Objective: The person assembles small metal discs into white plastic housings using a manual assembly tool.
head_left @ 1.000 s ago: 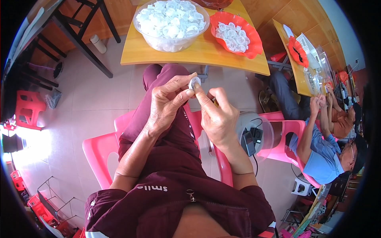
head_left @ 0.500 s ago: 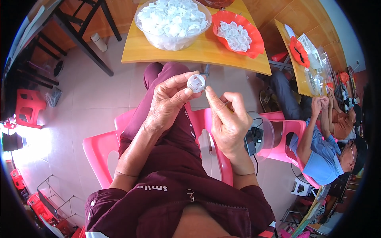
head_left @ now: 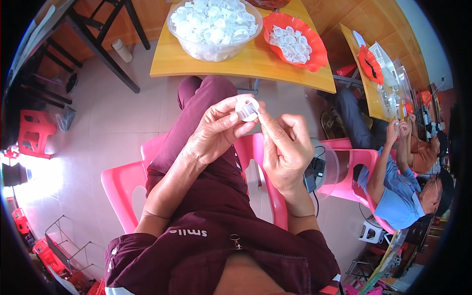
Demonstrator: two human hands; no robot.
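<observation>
Above the lap, small white plastic ring (head_left: 247, 109), round, hollow-centred, pinched by left hand (head_left: 216, 132), right hand (head_left: 285, 147) fingertip touching.

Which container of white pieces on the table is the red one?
The shallow red dish, right of the bigger clear bowl.

Matt white plastic ring (head_left: 247, 108), glossy pink plastic chair (head_left: 123, 184), smooth varnished wood table (head_left: 255, 61) (yellowish)

- A small hand-assembly workroom, with a tiled floor and pink plastic chairs (head_left: 123, 184).
- Upper centre: a wooden table (head_left: 255, 61) carrying a clear bowl (head_left: 214, 29) and a red tray (head_left: 295, 42) of white plastic parts.
- Right edge: co-workers (head_left: 403, 187) seated at another table (head_left: 366, 81).
</observation>
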